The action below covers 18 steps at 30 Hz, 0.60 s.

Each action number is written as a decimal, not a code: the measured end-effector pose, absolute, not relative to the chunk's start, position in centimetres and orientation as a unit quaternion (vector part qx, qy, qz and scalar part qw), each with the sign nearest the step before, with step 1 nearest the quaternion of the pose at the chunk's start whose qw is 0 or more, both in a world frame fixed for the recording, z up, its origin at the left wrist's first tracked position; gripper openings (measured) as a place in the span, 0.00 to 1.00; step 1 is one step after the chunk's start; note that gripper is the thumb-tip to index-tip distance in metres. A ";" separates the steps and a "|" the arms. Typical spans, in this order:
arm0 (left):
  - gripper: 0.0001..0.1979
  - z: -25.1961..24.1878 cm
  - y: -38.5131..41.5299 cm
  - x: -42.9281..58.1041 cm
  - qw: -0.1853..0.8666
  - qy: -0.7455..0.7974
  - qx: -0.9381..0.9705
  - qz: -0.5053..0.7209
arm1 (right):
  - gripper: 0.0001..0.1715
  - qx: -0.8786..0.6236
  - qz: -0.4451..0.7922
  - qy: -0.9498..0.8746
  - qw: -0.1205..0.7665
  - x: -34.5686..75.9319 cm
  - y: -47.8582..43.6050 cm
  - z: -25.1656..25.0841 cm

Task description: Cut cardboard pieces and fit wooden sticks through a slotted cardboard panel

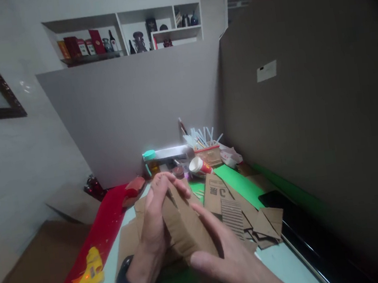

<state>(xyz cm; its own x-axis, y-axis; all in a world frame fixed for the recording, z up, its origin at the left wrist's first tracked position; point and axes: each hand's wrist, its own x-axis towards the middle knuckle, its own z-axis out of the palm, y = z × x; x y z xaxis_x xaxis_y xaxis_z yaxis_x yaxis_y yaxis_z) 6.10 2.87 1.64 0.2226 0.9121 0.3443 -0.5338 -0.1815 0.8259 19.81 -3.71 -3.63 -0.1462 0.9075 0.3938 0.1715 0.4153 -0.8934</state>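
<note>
Between my hands, above the table, is a folded brown cardboard piece [186,227], tilted, with a narrow side face towards me. My left hand [155,213], a dark band on its wrist, grips its left side and far top edge. My right hand [224,248] holds the right side, with the thumb on the near lower corner. Under and behind it lie more cardboard sheets [127,240]. To the right are a printed cardboard piece [213,194], a corrugated strip [233,217] and smaller offcuts [269,223]. The palms and part of the cardboard's underside are hidden.
A yellow glue gun [88,277] rests at the left on a red cloth [107,222]. Behind stand a paper cup [199,165], a box of white sticks [208,155] and a teal-lidded bottle [150,160]. A black glossy object [302,233] lies right, beside a tall panel [308,98].
</note>
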 end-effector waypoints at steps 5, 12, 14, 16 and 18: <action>0.28 1.2 4.2 5.2 0.693 0.146 0.443 0.550 | 0.49 -0.472 0.304 -0.652 0.510 20.5 -2.8 -6.9; 0.26 -0.6 4.9 5.1 0.712 0.115 0.481 0.497 | 0.54 -0.513 0.254 -0.681 0.457 21.2 -3.0 -8.6; 0.21 -1.0 4.6 5.7 0.697 0.138 0.490 0.506 | 0.54 -0.502 0.241 -0.687 0.467 21.2 -3.0 -8.4; 0.20 -1.0 4.3 6.3 0.675 0.165 0.502 0.514 | 0.51 -0.485 0.211 -0.677 0.511 20.8 -3.0 -8.0; 0.23 -0.9 3.9 6.6 0.657 0.186 0.525 0.508 | 0.46 -0.457 0.185 -0.670 0.555 20.3 -3.0 -7.4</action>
<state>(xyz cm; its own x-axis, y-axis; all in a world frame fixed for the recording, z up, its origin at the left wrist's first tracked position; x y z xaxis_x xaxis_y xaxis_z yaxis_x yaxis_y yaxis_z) 6.62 3.90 -0.92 0.4142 0.8628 0.2898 -0.4727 -0.0682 0.8786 20.32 -3.04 -7.39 0.0329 0.8182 0.5740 0.4071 0.5136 -0.7554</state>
